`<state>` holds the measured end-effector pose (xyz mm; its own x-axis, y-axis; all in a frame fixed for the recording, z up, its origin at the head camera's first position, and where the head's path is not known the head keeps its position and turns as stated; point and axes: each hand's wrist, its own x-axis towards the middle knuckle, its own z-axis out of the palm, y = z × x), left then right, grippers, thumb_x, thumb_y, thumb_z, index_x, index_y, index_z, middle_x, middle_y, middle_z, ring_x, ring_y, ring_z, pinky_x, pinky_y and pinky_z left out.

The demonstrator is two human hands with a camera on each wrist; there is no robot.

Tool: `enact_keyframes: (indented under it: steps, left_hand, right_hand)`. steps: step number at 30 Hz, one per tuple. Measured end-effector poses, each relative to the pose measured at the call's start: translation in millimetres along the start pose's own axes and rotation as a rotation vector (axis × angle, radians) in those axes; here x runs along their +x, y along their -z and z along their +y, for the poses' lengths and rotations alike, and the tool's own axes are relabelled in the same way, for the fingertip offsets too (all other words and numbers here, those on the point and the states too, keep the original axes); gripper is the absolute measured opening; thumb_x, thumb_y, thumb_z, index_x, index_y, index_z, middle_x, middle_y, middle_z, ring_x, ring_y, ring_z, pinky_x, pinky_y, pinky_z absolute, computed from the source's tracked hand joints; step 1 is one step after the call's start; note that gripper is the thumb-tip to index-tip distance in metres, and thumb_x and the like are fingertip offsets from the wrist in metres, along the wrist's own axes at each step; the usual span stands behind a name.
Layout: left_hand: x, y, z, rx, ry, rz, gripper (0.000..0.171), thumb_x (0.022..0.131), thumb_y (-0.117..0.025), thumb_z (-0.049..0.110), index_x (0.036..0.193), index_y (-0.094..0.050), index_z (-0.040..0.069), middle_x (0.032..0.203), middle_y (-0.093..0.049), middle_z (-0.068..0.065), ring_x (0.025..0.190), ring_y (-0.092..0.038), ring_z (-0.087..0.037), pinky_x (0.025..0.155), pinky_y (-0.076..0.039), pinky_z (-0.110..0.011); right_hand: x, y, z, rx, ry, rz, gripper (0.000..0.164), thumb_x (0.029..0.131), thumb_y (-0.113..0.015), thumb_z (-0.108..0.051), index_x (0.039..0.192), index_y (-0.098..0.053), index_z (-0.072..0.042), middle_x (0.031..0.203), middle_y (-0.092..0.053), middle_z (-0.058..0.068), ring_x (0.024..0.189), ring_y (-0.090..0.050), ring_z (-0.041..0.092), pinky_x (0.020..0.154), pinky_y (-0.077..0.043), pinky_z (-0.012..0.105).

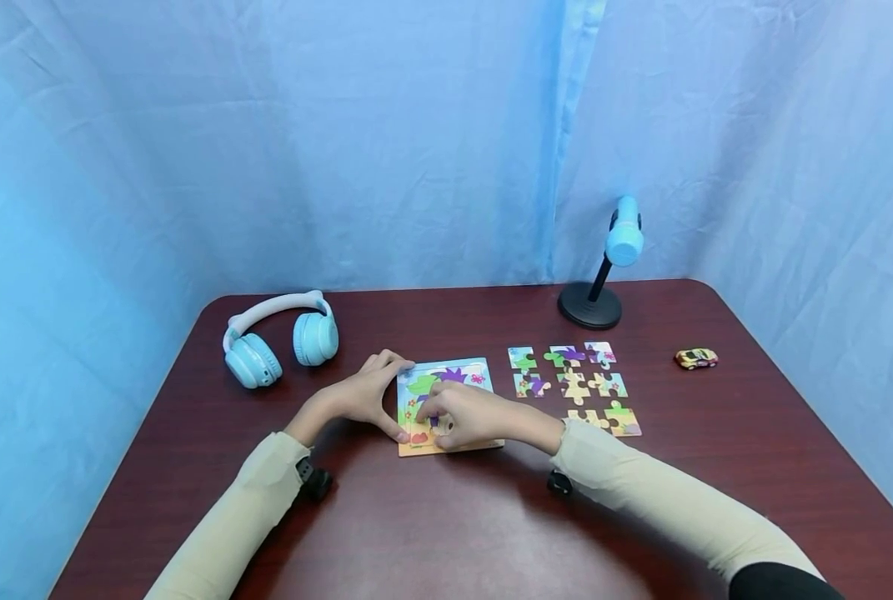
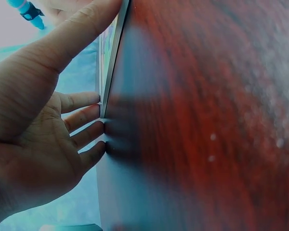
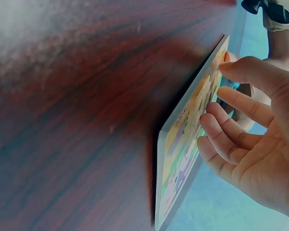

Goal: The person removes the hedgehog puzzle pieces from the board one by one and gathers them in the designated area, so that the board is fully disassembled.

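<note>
A puzzle board (image 1: pixel 457 368) with a colourful cartoon picture lies at mid-table. The left hand (image 1: pixel 371 393) spans its left edge, thumb at the near corner and fingers toward the far one. In the left wrist view, those fingers (image 2: pixel 86 115) are spread and nearly straight. Over the lower part of the board, the right hand (image 1: pixel 470 414) has its thumb and bent index finger around a small puzzle piece (image 1: pixel 443 426), mostly hidden by the hand. The right wrist view shows its fingertips (image 3: pixel 208 120) right at the picture side of the board (image 3: pixel 176 139).
Several loose puzzle pieces (image 1: pixel 575 387) lie in rough rows right of the board. Blue headphones (image 1: pixel 316 338) sit at the back left. A blue microphone on a black stand (image 1: pixel 590 307) stands at the back right, and a toy car (image 1: pixel 696 358) is farther right.
</note>
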<state>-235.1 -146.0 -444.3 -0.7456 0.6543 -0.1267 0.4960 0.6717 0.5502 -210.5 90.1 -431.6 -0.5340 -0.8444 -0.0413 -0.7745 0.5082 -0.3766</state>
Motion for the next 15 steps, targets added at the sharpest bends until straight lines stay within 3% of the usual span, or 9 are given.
enact_keyframes:
  steps: [15]
  left_hand:
    - [-0.2,1.2,1.4,-0.001,0.017,-0.009,0.112,0.071,-0.092,0.048,0.156,-0.033,0.002,0.145,-0.038,-0.015,0.131,-0.035,-0.032,0.11,-0.039,-0.053]
  right_hand:
    - [4.0,-4.0,-4.4,0.038,-0.016,0.007,0.034,0.081,-0.085,-0.021,0.112,-0.076,-0.012,0.106,-0.068,0.002,0.095,-0.058,0.014,0.081,-0.05,0.025]
